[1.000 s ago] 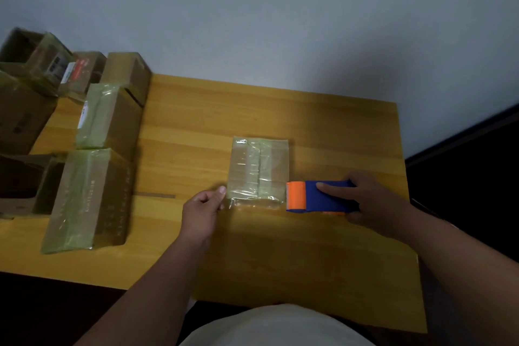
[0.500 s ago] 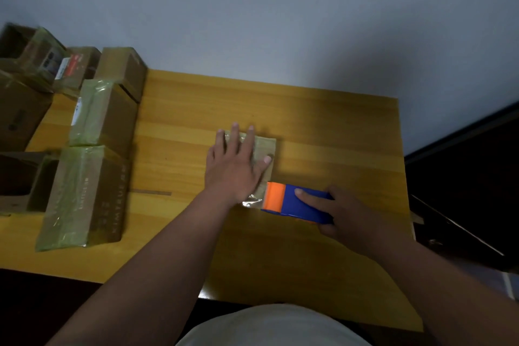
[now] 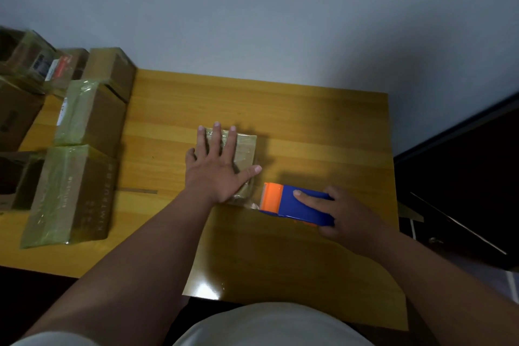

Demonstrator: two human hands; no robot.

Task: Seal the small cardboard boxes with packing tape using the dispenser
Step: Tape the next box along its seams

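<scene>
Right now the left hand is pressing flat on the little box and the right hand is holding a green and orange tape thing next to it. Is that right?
Almost. The tape dispenser is blue and orange, not green, as the head view shows. The rest holds: the left hand presses flat on the small box, and the right hand holds the dispenser beside it.

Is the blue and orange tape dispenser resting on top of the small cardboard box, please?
No, the blue and orange tape dispenser sits on the table beside the small cardboard box.
</scene>
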